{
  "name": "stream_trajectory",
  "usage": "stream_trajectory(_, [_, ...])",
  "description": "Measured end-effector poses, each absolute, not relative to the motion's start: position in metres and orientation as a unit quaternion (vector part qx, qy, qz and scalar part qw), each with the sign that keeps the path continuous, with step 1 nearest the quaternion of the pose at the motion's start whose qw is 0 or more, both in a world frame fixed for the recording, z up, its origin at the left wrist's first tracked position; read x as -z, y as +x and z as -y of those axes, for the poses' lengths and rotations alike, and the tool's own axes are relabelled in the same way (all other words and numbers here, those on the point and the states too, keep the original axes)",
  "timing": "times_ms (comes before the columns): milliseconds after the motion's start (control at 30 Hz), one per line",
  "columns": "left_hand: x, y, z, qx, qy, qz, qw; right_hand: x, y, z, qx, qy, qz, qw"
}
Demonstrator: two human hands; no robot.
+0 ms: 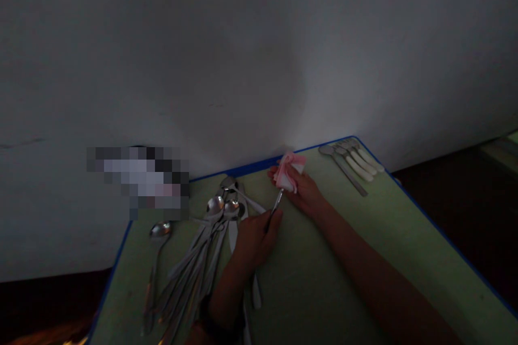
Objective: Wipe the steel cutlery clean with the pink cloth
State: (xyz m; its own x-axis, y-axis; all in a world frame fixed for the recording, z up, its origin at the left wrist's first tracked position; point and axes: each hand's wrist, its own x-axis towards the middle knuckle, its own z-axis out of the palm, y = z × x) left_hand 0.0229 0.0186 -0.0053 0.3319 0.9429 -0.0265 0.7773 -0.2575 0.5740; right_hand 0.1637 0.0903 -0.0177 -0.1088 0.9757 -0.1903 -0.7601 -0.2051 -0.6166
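Note:
My left hand [258, 234] is closed on the handle of a piece of cutlery [277, 200] with a shiny metal neck. Its far end disappears into a pink and white cloth [290, 172], so whether it is a spoon or a fork stays hidden. Around that end, my right hand [304, 190] grips the cloth. A loose pile of metal spoons [216, 205] and other cutlery lies just left of my left hand. Beyond my right hand, several pieces lie side by side: a metal-handled one [348, 175] and some white-handled forks [361, 168].
The green table [404, 259] has a blue edge and stands against a pale wall [251, 64]. A large spoon [160, 230] lies apart near the table's left side. Behind it, a blurred-out patch [140, 178] covers something at the back left corner.

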Motion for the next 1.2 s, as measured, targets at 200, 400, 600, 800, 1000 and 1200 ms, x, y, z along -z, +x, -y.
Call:
stream_trajectory(200, [0.0046,0.0231,-0.0190,-0.157,0.776,-0.557,0.252,0.0166,0.1638,-0.0897,-0.725,-0.289,0.189,0.595])
stream_trajectory(400, [0.0028,0.0237,-0.0189,-0.163,0.774,-0.557,0.255,0.0188,0.1635,-0.0903,-0.726,-0.286,0.178,0.599])
stream_trajectory(600, [0.0047,0.0228,-0.0186,-0.169,0.777,-0.551,0.255,0.0196,0.1630,-0.0909,-0.727,-0.281,0.178,0.600])
stream_trajectory(800, [0.0056,0.0226,-0.0194,-0.169,0.773,-0.558,0.251,0.0155,0.1621,-0.0898,-0.726,-0.280,0.162,0.606])
stream_trajectory(1000, [0.0055,0.0235,-0.0193,-0.159,0.778,-0.557,0.245,0.0110,0.1637,-0.0899,-0.738,-0.269,0.118,0.607])
stream_trajectory(1200, [0.0072,0.0234,-0.0194,-0.161,0.772,-0.566,0.241,0.0164,0.1610,-0.0900,-0.741,-0.273,0.186,0.585])
